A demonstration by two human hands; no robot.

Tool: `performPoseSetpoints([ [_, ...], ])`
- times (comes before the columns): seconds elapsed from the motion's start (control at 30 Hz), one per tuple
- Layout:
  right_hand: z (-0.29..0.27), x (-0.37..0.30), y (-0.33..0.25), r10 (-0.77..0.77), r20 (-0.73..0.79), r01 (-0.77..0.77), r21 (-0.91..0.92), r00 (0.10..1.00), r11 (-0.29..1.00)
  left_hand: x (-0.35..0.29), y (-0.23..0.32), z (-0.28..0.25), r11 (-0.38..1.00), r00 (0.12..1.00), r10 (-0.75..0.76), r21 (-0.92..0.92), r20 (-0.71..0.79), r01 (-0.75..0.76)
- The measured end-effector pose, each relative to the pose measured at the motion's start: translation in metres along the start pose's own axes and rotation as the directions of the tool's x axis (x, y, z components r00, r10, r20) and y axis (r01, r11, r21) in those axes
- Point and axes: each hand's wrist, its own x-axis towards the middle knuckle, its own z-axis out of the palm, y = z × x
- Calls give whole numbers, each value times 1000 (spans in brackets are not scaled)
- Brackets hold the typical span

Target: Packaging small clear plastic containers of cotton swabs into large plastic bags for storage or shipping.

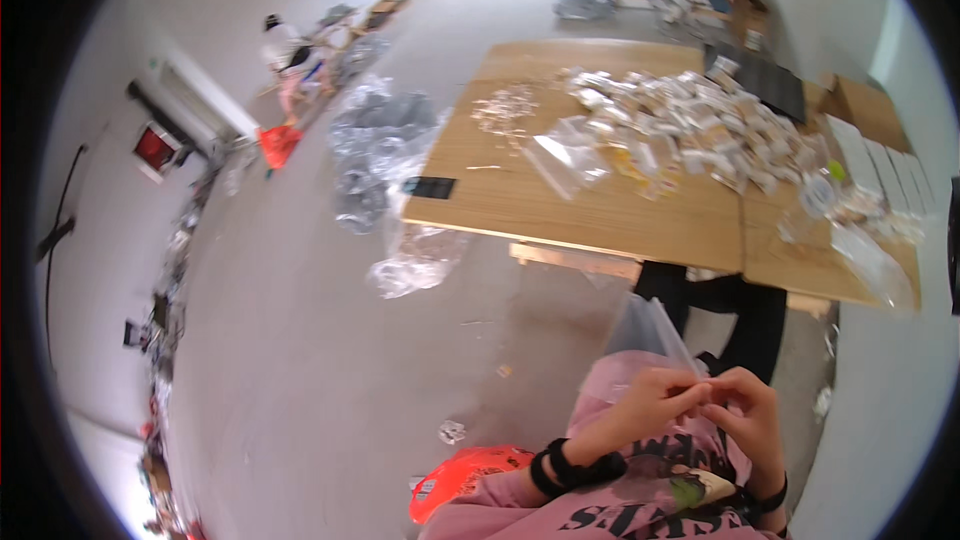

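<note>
A clear plastic bag (648,330) hangs over my lap, its edge running up to my fingers. My left hand (662,402) is closed, pinching the bag near its corner. Beside it my right hand (745,412) is closed too, its fingertips meeting the left ones at the same corner. The fingertips overlap, so exactly how each one grips the plastic is partly hidden. Both hands are in front of my chest, short of the wooden table (590,220).
On the table lie a heap of small white packets (690,120), small loose pieces (505,110), a clear bag (567,160) and a clear plastic jar (815,198). Large plastic sacks (375,150) stand left of it. An orange-red bag (465,475) sits by me. People sit farther off.
</note>
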Motion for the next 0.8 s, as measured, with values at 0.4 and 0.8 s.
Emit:
performPoseSetpoints([
  [0.4,-3,21,16,243,-91,-241,27,966,970,35,-11,-3,895,997,48,441,56,-68],
  [0.8,-27,30,19,-203,-60,146,-503,977,852,60,-2,2,926,1000,15,376,-20,-6],
])
